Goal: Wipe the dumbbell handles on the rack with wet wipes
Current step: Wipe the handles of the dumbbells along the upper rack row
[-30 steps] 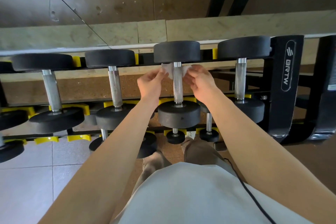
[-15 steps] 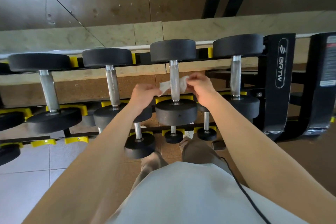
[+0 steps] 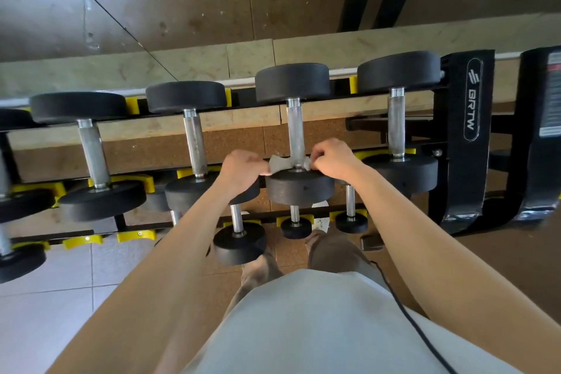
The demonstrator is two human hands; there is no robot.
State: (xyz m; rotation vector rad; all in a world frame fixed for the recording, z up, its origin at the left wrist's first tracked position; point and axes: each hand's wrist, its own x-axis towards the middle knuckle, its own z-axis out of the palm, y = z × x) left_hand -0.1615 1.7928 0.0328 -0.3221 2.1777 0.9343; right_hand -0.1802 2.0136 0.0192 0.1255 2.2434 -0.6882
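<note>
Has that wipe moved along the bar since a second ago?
Yes. The wet wipe slid along the handle, from beside the far weight head to the near weight head.

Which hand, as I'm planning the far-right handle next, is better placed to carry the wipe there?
Likely right: the right hand pinches the wipe nearest that handle; the left hand sits farther away.
</note>
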